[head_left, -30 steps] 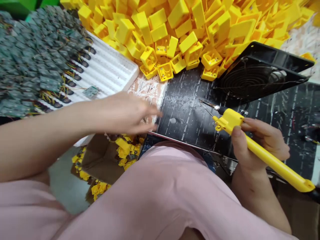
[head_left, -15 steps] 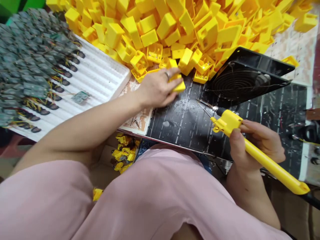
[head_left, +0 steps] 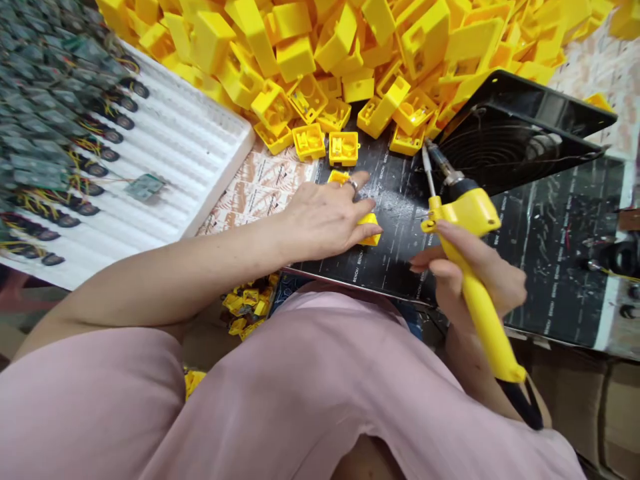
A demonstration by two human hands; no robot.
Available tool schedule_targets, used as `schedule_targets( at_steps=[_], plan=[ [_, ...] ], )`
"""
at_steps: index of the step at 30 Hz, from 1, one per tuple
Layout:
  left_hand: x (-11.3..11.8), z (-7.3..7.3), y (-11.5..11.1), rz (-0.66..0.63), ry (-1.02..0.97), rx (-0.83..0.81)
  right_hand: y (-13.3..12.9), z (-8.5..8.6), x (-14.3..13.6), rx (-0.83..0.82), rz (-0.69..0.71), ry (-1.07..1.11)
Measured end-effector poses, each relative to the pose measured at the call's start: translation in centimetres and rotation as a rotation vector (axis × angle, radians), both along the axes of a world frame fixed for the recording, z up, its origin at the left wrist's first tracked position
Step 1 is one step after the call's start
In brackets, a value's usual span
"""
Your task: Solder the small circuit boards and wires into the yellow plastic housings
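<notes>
Pinching a small yellow plastic housing [head_left: 371, 229] against the black mat [head_left: 395, 220], the left hand [head_left: 327, 217] is resting beside the right hand [head_left: 475, 267], whose grip is wrapping the yellow soldering iron [head_left: 467, 247].

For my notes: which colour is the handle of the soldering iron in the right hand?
Yellow, seen in the head view: the soldering iron in the right hand.
</notes>
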State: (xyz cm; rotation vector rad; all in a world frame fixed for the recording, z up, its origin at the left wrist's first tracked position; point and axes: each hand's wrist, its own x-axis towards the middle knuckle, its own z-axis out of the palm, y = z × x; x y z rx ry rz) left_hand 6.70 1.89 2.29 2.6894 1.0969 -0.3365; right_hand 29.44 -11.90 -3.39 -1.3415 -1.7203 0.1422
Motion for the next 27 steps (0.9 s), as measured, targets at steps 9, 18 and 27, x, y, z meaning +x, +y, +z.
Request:
schedule_targets(
  at_steps=[9, 18, 27],
  plan=[
    [-6.0, -5.4, -0.9, 0.061, -0.597, 0.127, 3.3, -1.8, -2.4, -0.016, 0.128, -0.123],
    [-9.8, -6.3, -2.0, 0.054, -0.461, 0.164, 5.4, -2.8, -1.4, -0.136, 0.120, -0.323],
    [-7.7, -5.0, -0.1, -0.102, -0.446, -0.059, 8.1, -2.4, -1.1, -0.218, 0.336, -0.357]
  ],
)
